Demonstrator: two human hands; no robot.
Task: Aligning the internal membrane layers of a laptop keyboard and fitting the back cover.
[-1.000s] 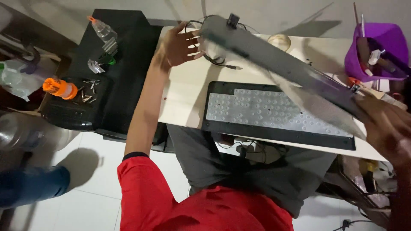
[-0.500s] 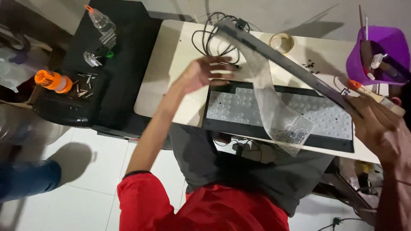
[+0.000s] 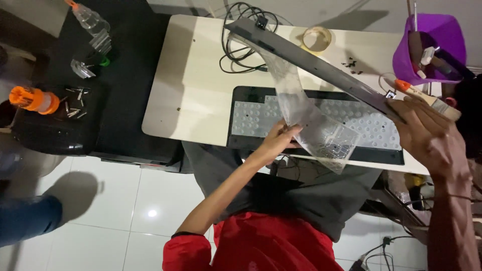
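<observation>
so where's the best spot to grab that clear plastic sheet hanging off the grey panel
Probably the free lower end of the clear plastic sheet, coming from the near edge of the table. It hangs loose there over the open keyboard base, while its top stays against the tilted grey panel that the right hand holds. The left hand already pinches its near edge.

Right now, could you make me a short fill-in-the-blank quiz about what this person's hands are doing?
1. The left hand pinches a clear plastic ____ sheet.
2. The right hand holds up the grey keyboard ____.
3. The roll of tape lies on the ____ table.
4. The tub of tools is ____.

Missing words: membrane; cover; beige; purple
</observation>
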